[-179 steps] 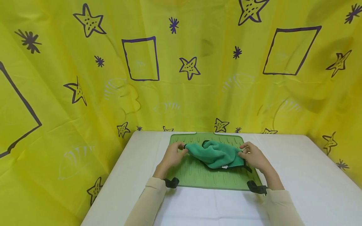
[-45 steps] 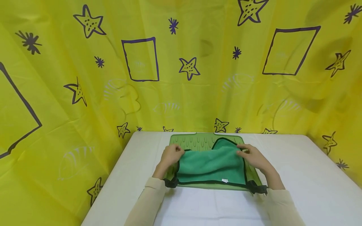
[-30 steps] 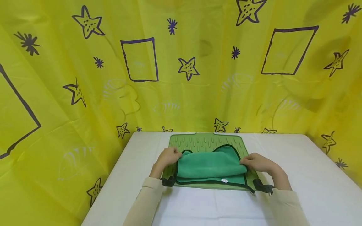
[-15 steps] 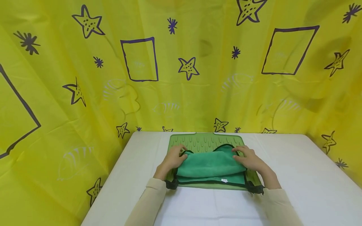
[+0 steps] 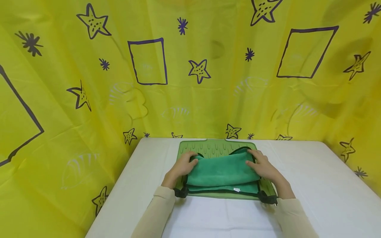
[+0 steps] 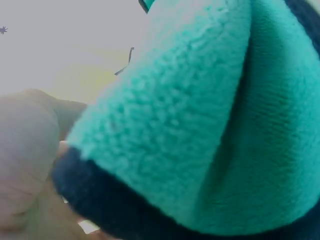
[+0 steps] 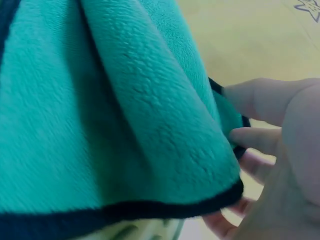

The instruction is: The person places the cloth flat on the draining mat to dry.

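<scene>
A green fleecy towel [image 5: 221, 170] with dark trim lies folded across the light green ridged mat [image 5: 208, 145]. Its top layer is turned toward the near side, and a small white tag [image 5: 236, 189] shows on the strip below. My left hand [image 5: 182, 165] holds the far left end of the fold, thumb in front and fingers behind. At the far right end, my right hand [image 5: 263, 165] grips the fold the same way. Close up, the towel [image 6: 165, 120] hides most of the left fingers. In the right wrist view, thumb and fingertips [image 7: 250, 100] meet the trimmed edge.
The mat lies on a white-covered table [image 5: 315, 185]. A yellow curtain [image 5: 178, 109] with drawn stars and frames stands behind and at both sides. Dark straps [image 5: 267, 197] hang at both wrists, over the mat's near corners.
The bunched towel has been spread out and its far part folded toward me. The right hand moved outward, then back in to the fold's upper end; over the last half second the fold's far edge rose slightly.
</scene>
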The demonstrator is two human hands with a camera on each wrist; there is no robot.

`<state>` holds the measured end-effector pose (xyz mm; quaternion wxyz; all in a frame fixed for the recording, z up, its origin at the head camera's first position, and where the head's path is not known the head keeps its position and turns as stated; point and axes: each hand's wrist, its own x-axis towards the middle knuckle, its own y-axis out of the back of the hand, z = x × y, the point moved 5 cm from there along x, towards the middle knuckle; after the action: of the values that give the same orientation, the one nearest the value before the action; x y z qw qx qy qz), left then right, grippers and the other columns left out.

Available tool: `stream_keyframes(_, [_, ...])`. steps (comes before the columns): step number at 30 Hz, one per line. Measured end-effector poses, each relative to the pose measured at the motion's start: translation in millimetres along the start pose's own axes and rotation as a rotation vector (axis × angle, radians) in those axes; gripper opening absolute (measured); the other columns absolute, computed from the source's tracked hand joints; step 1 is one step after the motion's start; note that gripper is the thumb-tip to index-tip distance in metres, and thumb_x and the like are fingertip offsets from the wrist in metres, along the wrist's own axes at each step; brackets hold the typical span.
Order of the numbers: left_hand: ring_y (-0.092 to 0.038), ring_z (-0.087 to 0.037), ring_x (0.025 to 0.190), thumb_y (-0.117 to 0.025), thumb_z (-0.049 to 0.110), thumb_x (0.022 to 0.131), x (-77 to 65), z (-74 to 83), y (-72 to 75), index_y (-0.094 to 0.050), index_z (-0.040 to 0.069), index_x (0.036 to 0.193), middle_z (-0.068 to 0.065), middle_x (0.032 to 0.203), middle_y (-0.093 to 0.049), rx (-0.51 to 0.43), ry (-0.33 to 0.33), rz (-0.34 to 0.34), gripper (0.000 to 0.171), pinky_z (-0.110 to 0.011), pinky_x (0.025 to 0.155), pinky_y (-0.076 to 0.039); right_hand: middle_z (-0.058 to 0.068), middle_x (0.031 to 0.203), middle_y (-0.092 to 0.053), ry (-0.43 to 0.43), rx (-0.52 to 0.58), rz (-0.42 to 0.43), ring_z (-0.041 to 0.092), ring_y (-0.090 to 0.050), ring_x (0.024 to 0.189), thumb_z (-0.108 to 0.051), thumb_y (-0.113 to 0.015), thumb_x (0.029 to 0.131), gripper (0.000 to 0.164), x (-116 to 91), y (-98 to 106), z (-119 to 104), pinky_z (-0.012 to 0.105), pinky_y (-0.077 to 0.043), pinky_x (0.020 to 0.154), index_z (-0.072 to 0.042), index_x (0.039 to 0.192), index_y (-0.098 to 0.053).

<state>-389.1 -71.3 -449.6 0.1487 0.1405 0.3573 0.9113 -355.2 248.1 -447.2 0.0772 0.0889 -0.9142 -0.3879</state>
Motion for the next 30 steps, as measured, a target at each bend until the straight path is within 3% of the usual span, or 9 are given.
stream_keyframes(4, [-0.045, -0.042, 0.142, -0.054, 0.019, 0.107, -0.7, -1.5, 4.6, -0.047, -0.003, 0.149, -0.022, 0.159, -0.040, -0.058, 0.038, 0.047, 0.048, -0.057, 0.115, -0.040, 0.035, 0.161, -0.018, -0.021, 0.031, 0.011, 0.061, -0.017, 0.141, -0.028, -0.051, 0.108, 0.067, -2, 6, 1, 0.079, -0.028, 0.104, 0.004, 0.159, -0.022])
stream_keyframes(8, [-0.043, -0.044, 0.143, -0.054, 0.020, 0.107, -0.9, -3.6, 2.6, -0.043, -0.006, 0.150, -0.024, 0.161, -0.035, -0.051, 0.042, 0.041, 0.052, -0.058, 0.115, -0.039, 0.038, 0.159, -0.018, -0.048, 0.013, -0.028, 0.063, -0.018, 0.140, -0.028, -0.052, 0.108, 0.070, -3, 4, 4, 0.079, -0.029, 0.104, 0.006, 0.159, -0.020])
stream_keyframes(12, [-0.036, -0.045, 0.148, -0.056, 0.019, 0.105, -0.9, -5.3, -0.8, -0.048, -0.007, 0.147, -0.026, 0.156, -0.040, -0.009, 0.032, 0.027, 0.050, -0.059, 0.119, -0.033, 0.040, 0.157, -0.019, -0.053, 0.000, -0.082, 0.065, -0.015, 0.140, -0.027, -0.054, 0.106, 0.069, -3, -3, 6, 0.080, -0.027, 0.105, 0.010, 0.157, -0.023])
stream_keyframes(15, [-0.040, -0.046, 0.144, -0.058, 0.018, 0.104, -0.9, -7.1, -2.2, -0.055, -0.007, 0.141, -0.026, 0.150, -0.048, -0.008, 0.022, 0.032, 0.044, -0.059, 0.117, -0.035, 0.041, 0.157, -0.023, -0.042, 0.011, -0.075, 0.065, -0.016, 0.142, -0.026, -0.055, 0.105, 0.067, -4, -4, 7, 0.079, -0.024, 0.108, 0.011, 0.154, -0.029])
stream_keyframes(19, [-0.047, -0.044, 0.140, -0.058, 0.016, 0.104, 0.7, -11.7, -5.3, -0.059, -0.004, 0.135, -0.025, 0.143, -0.055, -0.005, 0.015, 0.041, 0.037, -0.057, 0.115, -0.039, 0.039, 0.152, -0.034, -0.070, 0.049, -0.036, 0.061, -0.032, 0.139, -0.024, -0.053, 0.106, 0.057, -5, -1, 12, 0.072, -0.037, 0.106, 0.011, 0.148, -0.036])
stream_keyframes(25, [-0.063, -0.040, 0.115, -0.058, 0.013, 0.103, 2.0, -15.1, -6.1, -0.048, -0.003, 0.138, -0.025, 0.129, -0.064, -0.043, 0.036, 0.127, 0.040, -0.054, 0.097, -0.051, 0.038, 0.135, -0.050, -0.124, 0.120, 0.035, 0.056, -0.049, 0.127, -0.018, -0.050, 0.107, 0.051, -5, 4, 21, 0.060, -0.049, 0.097, 0.013, 0.143, -0.032])
stream_keyframes(30, [-0.066, -0.028, 0.090, -0.066, 0.014, 0.099, 0.9, -12.5, -4.1, -0.068, 0.003, 0.121, -0.014, 0.105, -0.073, 0.054, 0.053, 0.208, 0.025, -0.043, 0.078, -0.053, 0.031, 0.118, -0.063, -0.104, 0.051, 0.082, 0.044, -0.060, 0.110, -0.017, -0.057, 0.103, 0.041, -1, 3, 27, 0.049, -0.052, 0.086, 0.012, 0.131, -0.052])
